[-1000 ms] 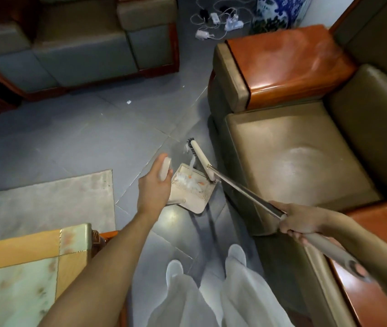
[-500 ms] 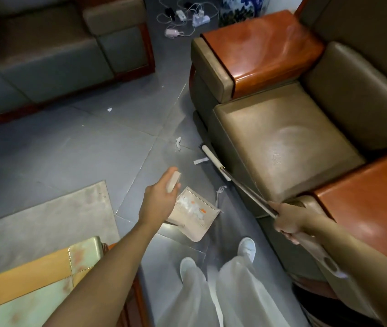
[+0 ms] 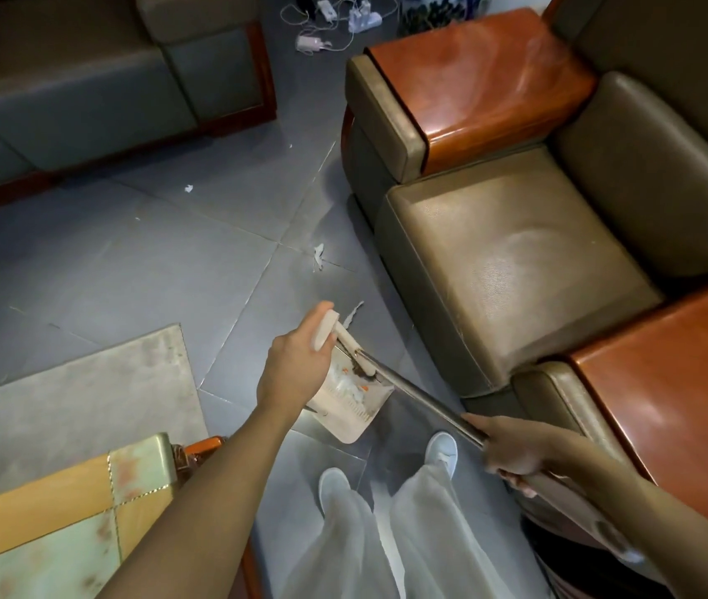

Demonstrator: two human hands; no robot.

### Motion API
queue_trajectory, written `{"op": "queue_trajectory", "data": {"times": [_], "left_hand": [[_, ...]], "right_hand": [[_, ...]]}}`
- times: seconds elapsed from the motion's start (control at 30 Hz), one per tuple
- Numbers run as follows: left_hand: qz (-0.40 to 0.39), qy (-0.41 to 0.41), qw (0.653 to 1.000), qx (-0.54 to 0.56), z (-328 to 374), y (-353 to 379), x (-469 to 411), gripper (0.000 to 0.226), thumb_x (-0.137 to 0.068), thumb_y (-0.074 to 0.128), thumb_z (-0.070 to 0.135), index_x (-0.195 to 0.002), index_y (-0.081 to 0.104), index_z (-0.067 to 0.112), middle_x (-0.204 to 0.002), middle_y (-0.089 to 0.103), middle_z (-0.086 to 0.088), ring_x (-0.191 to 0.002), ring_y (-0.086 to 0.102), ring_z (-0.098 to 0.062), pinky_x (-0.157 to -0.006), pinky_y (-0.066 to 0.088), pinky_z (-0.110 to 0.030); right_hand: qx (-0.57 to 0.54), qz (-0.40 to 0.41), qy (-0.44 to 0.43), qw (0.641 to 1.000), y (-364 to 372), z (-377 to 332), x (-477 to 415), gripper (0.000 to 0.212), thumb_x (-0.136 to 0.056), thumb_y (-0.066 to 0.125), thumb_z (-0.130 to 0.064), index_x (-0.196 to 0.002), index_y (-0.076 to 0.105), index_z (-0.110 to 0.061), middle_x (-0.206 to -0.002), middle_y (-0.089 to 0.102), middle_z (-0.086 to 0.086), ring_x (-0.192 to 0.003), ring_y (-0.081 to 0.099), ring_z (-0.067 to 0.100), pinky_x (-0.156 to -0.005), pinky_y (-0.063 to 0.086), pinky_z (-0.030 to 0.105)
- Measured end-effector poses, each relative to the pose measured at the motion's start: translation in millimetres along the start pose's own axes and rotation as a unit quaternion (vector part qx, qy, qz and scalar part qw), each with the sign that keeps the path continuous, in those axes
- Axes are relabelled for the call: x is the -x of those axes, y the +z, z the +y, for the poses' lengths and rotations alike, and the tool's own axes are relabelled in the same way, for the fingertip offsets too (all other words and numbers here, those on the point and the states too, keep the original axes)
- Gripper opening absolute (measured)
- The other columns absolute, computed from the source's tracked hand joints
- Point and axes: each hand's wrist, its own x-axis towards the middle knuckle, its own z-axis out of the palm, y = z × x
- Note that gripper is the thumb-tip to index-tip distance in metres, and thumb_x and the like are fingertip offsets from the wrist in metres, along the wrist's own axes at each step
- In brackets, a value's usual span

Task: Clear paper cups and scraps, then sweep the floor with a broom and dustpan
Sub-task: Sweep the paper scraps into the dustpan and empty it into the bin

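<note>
Both hands grip: left hand (image 3: pixel 296 369) curls round the flat beige plastic dustpan (image 3: pixel 343 421) handle, right hand (image 3: pixel 512 453) clasps the smooth metal broom shaft (image 3: pixel 412 393).

single head-worn wide-angle view, tilted steeply down and forward, close above wearer's own shoes (image 3: pixel 442 451) at bottom centre, tiled floor (image 3: pixel 127 261) mid-frame, armchair (image 3: pixel 516 270) at right
</note>
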Motion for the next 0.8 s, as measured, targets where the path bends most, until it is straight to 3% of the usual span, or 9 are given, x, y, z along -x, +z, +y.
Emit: {"op": "queue_trajectory", "data": {"times": [0.23, 0.37, 0.47, 0.57, 0.63, 0.7, 0.8], "left_hand": [[0.014, 0.002, 1.0, 0.003, 2, -1, 5, 0.036, -0.097, 0.05, 0.041, -0.129, 0.038, 0.05, -0.084, 0.046, 0.005, -0.075, 0.044, -0.012, -0.064, 0.045, -0.03], [0.02, 0.013, 1.0, -0.004, 4, 3, 10, 0.035, -0.096, 0.05, 0.042, -0.129, 0.04, 0.049, -0.08, 0.044, 0.008, -0.072, 0.042, -0.01, -0.058, 0.042, -0.02], [0.024, -0.003, 1.0, 0.001, 2, 2, 10, 0.036, -0.096, 0.052, 0.041, -0.129, 0.041, 0.05, -0.072, 0.042, 0.015, -0.073, 0.044, -0.011, -0.051, 0.033, -0.012], [0.023, -0.007, 1.0, 0.011, 1, 3, 9, 0.036, -0.095, 0.053, 0.041, -0.127, 0.04, 0.051, -0.076, 0.046, 0.012, -0.074, 0.05, -0.013, -0.053, 0.038, -0.016], [0.024, -0.009, 1.0, 0.006, 2, 3, 6, 0.037, -0.095, 0.053, 0.042, -0.128, 0.039, 0.051, -0.084, 0.047, 0.009, -0.075, 0.049, -0.012, -0.054, 0.039, -0.013], [0.026, -0.011, 1.0, 0.001, 4, 3, 4, 0.037, -0.095, 0.052, 0.043, -0.129, 0.041, 0.05, -0.088, 0.048, 0.008, -0.078, 0.048, -0.012, -0.059, 0.044, -0.019], [0.02, -0.017, 1.0, 0.004, 11, 2, 6, 0.038, -0.095, 0.052, 0.042, -0.132, 0.044, 0.045, -0.09, 0.049, 0.006, -0.082, 0.05, -0.014, -0.07, 0.052, -0.032]], "right_hand": [[0.08, 0.047, -0.007, 0.996, -31, -20, 10, 0.086, -0.086, 0.045, -0.001, -0.153, 0.002, -0.032, -0.068, 0.057, 0.005, -0.034, 0.052, 0.007, -0.039, 0.043, 0.019], [0.164, 0.122, 0.03, 0.978, -36, -26, -13, 0.089, -0.082, 0.042, 0.007, -0.154, 0.0, -0.027, -0.082, 0.065, 0.012, -0.042, 0.056, 0.015, -0.041, 0.049, 0.025], [0.186, 0.162, 0.05, 0.968, -21, -26, -41, 0.083, -0.084, 0.041, 0.007, -0.154, 0.005, -0.02, -0.119, 0.06, 0.019, -0.066, 0.065, 0.022, -0.049, 0.053, 0.027], [0.174, 0.141, 0.064, 0.973, 1, -21, -61, 0.079, -0.088, 0.044, 0.001, -0.154, 0.006, -0.016, -0.13, 0.054, 0.02, -0.1, 0.063, 0.03, -0.061, 0.053, 0.028], [0.15, 0.097, 0.055, 0.982, 11, -19, -63, 0.075, -0.087, 0.045, 0.0, -0.152, 0.01, -0.011, -0.125, 0.059, 0.018, -0.102, 0.064, 0.031, -0.071, 0.049, 0.031], [0.114, 0.055, 0.037, 0.991, 15, -15, -54, 0.076, -0.083, 0.048, -0.002, -0.151, 0.013, -0.011, -0.1, 0.069, 0.013, -0.079, 0.068, 0.026, -0.067, 0.049, 0.03], [-0.028, 0.012, 0.018, 0.999, 8, -2, -30, 0.081, -0.082, 0.05, -0.004, -0.152, 0.014, -0.023, -0.06, 0.062, 0.005, -0.043, 0.055, 0.015, -0.051, 0.052, 0.028]]}}
